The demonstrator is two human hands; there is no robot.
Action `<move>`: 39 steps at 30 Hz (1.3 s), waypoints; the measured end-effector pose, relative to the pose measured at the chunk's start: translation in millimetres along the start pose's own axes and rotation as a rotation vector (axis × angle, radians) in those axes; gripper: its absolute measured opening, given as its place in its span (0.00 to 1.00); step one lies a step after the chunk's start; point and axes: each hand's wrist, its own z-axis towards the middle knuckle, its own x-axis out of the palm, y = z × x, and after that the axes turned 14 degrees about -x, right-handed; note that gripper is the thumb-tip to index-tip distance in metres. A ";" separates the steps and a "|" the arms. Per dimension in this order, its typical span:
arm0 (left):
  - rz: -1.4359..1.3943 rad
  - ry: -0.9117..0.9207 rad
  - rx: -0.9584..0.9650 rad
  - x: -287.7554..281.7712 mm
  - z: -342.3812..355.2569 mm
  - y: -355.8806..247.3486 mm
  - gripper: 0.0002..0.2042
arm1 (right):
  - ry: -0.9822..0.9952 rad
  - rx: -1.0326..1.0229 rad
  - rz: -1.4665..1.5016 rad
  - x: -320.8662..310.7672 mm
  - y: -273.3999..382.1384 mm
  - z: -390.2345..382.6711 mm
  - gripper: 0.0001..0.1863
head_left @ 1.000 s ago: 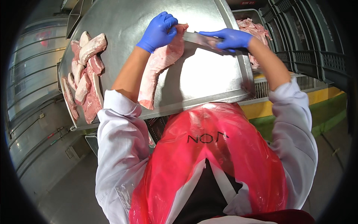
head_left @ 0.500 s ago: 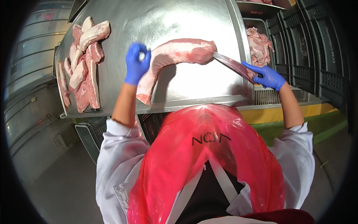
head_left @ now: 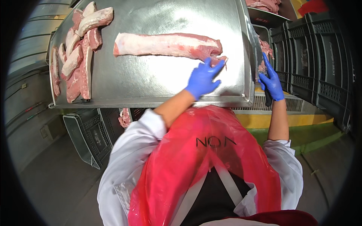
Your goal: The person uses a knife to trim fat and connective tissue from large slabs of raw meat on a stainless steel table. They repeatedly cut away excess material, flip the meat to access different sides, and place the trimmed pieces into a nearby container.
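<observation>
A long pork loin (head_left: 162,44) lies nearly straight across the steel table (head_left: 151,81), pale fat upward, with a loose flap at its right end. My left hand (head_left: 203,80), in a blue glove, has its fingers spread, and the fingertips touch that flap. Past the table's right edge, my gloved right hand (head_left: 272,83) is closed around a knife's dark handle (head_left: 268,98). The knife blade (head_left: 256,49) points away from me along the edge and is partly blurred.
Several cut pork pieces (head_left: 77,56) are heaped at the table's left. Beyond the right edge are a crate of meat trimmings (head_left: 265,48) and stacked dark crates (head_left: 324,56). Another dark crate (head_left: 85,137) stands below the front left. A bin of meat (head_left: 266,5) sits at the far right.
The loin has gone from curved to straight. My left hand has crossed from its left side to its right end and opened. The knife has swung off the meat, past the table edge.
</observation>
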 end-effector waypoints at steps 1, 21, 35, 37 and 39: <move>0.021 -0.140 -0.015 25.1 7.3 -7.3 0.27 | 0.041 0.025 -0.016 8.0 5.6 -0.4 0.42; -0.552 -0.299 -0.320 -45.4 59.6 69.5 0.18 | 0.123 -0.231 -0.116 131.2 -14.8 30.4 0.42; -0.497 0.059 -0.252 -128.3 114.1 27.9 0.18 | 0.191 -0.201 -0.161 203.8 -11.9 86.7 0.42; -0.572 0.018 -0.264 -130.0 128.6 44.1 0.15 | 0.202 -0.171 -0.157 215.6 0.1 109.7 0.42; -0.781 -0.023 -0.375 -128.2 132.9 69.6 0.15 | 0.258 -0.243 -0.146 224.9 -23.5 49.0 0.42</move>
